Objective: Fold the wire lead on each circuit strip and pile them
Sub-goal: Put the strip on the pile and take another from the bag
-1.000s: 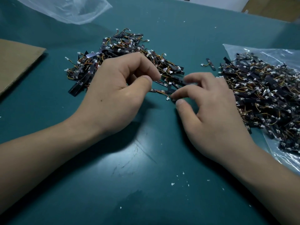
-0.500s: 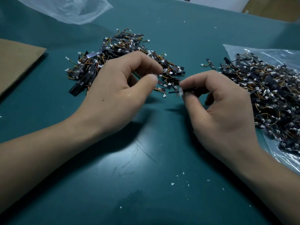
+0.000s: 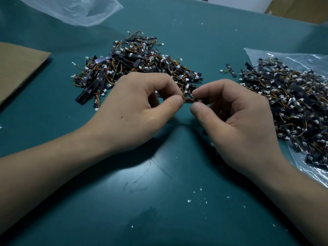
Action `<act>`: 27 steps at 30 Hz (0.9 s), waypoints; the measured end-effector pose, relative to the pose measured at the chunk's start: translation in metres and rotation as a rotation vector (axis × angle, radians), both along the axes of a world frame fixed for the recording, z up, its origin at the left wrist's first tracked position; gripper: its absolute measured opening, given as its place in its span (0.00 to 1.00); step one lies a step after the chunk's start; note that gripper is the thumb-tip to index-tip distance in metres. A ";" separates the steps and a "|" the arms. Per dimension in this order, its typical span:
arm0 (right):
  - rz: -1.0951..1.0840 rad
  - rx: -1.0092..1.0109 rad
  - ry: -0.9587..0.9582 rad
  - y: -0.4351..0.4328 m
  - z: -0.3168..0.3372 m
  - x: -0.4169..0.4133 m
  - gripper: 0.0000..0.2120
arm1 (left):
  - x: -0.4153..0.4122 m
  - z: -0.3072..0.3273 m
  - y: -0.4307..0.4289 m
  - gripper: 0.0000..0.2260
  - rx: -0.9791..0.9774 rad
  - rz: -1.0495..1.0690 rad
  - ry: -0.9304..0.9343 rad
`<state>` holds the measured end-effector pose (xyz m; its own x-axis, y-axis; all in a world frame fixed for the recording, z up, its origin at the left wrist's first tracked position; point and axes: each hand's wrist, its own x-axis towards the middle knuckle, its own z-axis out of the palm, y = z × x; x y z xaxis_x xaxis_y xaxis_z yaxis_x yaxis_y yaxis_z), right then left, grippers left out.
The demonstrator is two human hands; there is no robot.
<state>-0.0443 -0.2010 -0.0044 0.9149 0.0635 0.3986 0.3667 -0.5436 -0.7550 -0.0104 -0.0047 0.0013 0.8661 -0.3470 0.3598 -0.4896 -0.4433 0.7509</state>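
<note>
One sheet of brown cardboard [image 3: 17,68] lies flat at the left edge of the teal worktop [image 3: 159,219]. Beyond it, at the far left, is the first of two clear plastic bags [image 3: 76,11], crumpled. Right of the cardboard sits the first of two heaps, a loose pile of strips [image 3: 138,63], black with orange and yellow leads and white plugs, too many and too tangled to count.

Just in front of that pile the left hand [image 3: 134,110] is raised off the worktop. Its grip is closed to a pinch, thumb tip against forefinger, on the wire lead [image 3: 187,99] of one circuit strip [image 3: 200,100]. The lead's white plug [image 3: 186,87] stands up above the thumb. The right hand [image 3: 239,121] meets it thumb to thumb. Its grip is likewise narrowed to a pinch of thumb and forefinger, on the black strip itself, most of which is hidden behind the fingers. So the one strip in work hangs between the two hands, above the worktop.

Farther right, one stray strip [image 3: 230,70] lies alone between the heaps. At the right edge the second heap [image 3: 292,100], again uncountable, rests on the second clear bag [image 3: 287,56]. A scatter of small white flecks [image 3: 189,200] dots the near worktop.
</note>
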 end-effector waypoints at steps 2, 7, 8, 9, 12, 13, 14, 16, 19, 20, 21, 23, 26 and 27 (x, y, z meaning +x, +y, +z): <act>0.005 -0.007 0.033 0.000 0.001 0.000 0.02 | 0.001 0.000 0.000 0.06 -0.028 0.021 0.018; 0.023 -0.124 0.096 0.000 0.001 0.001 0.09 | 0.000 0.000 -0.001 0.06 -0.031 -0.002 0.046; 0.032 -0.138 0.101 0.000 0.002 0.001 0.10 | 0.000 0.001 0.000 0.05 -0.036 -0.017 0.055; 0.038 -0.143 0.104 0.000 0.002 0.001 0.11 | 0.000 0.001 0.000 0.04 -0.038 -0.036 0.064; 0.069 -0.124 0.115 -0.001 0.004 0.001 0.11 | -0.002 0.002 0.001 0.05 -0.022 -0.074 0.075; 0.084 -0.128 0.114 -0.001 0.004 0.001 0.11 | -0.002 0.002 0.000 0.07 -0.025 -0.079 0.076; 0.100 -0.139 0.113 -0.001 0.004 0.000 0.11 | -0.001 0.001 0.000 0.09 -0.030 -0.078 0.079; 0.131 -0.167 0.105 0.000 0.004 0.000 0.10 | 0.000 0.001 0.000 0.12 -0.032 -0.067 0.085; 0.180 -0.204 0.095 0.000 0.005 -0.001 0.09 | 0.001 0.000 0.000 0.12 -0.023 -0.065 0.089; 0.187 -0.214 0.092 -0.001 0.005 -0.001 0.09 | 0.001 0.000 0.000 0.12 -0.025 -0.067 0.089; 0.189 -0.220 0.089 -0.001 0.005 -0.001 0.09 | 0.001 0.000 0.000 0.12 -0.032 -0.069 0.090; 0.182 -0.207 0.083 0.000 0.005 0.000 0.09 | 0.001 0.001 0.000 0.12 -0.054 -0.077 0.097; 0.157 -0.146 0.085 -0.001 0.004 0.001 0.10 | 0.001 0.003 0.001 0.11 -0.078 -0.113 0.114; 0.152 -0.126 0.093 -0.001 0.004 0.001 0.10 | 0.001 0.003 0.001 0.10 -0.078 -0.126 0.118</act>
<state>-0.0435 -0.2019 -0.0005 0.9234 0.2478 0.2932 0.3839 -0.5791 -0.7192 -0.0090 -0.0035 0.0041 0.8554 -0.4303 0.2883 -0.4440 -0.3226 0.8360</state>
